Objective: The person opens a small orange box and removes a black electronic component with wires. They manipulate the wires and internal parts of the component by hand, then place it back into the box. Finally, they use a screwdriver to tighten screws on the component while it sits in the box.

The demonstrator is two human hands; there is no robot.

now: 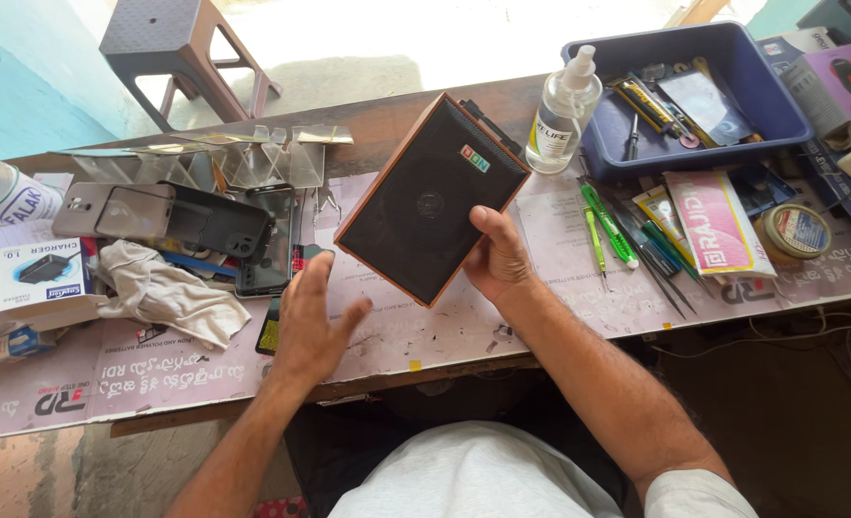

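A small box speaker (425,197) with a brown wooden frame and a black grille front is tilted above the worktable (559,288). My right hand (497,257) grips its lower right edge, thumb on the grille. My left hand (310,321) hovers flat and empty just left of the speaker's lower corner, fingers spread, over a dark phone part (274,331) lying on the table mat. The speaker's back is hidden.
Phones and cases (190,223) and a crumpled white cloth (166,293) lie at left beside small boxes (37,273). A clear pump bottle (561,113), a blue tray of tools (684,91), green screwdrivers (606,225), packets and a tape roll (795,232) crowd the right. A stool (181,48) stands beyond.
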